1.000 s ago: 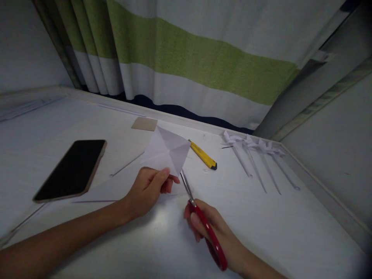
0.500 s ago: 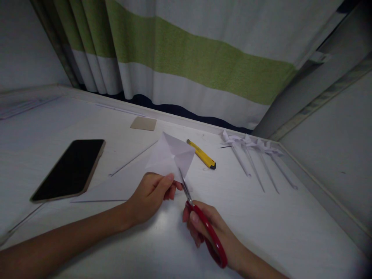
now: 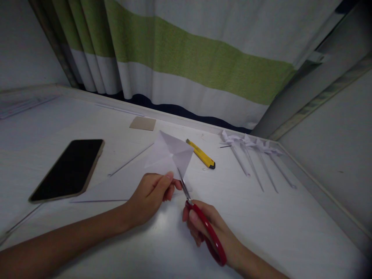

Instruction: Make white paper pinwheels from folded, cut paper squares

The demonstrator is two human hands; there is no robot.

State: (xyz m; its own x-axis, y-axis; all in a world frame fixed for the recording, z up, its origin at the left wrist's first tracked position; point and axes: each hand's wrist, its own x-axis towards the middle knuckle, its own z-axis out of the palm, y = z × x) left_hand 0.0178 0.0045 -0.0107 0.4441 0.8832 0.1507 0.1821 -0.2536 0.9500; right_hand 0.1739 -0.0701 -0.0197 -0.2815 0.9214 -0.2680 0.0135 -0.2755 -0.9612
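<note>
A creased white square of paper (image 3: pixel 171 149) is pinched at its lower edge by my left hand (image 3: pixel 155 195), thumb on top and fingers beneath. My right hand (image 3: pixel 210 228) is wrapped round the red handles of a pair of scissors (image 3: pixel 208 228). Their metal blades reach up into the paper's lower right part, along a line toward its middle, and look nearly closed. Just right of the paper lies a yellow utility knife (image 3: pixel 202 155). Under and left of the paper is a larger white paper sheet (image 3: pixel 116 186), with a thin rolled paper stick (image 3: pixel 130 159) behind it.
A dark phone (image 3: pixel 68 170) lies at the left. Several white paper pinwheels (image 3: pixel 252 143) on paper sticks rest at the right back. A small tan card (image 3: pixel 143 123) sits near the table's back edge, before a green and white curtain (image 3: pixel 197 50).
The paper has shifted slightly left and tilted a little in my left hand. The scissor blades stay in the paper and look a bit more closed.
</note>
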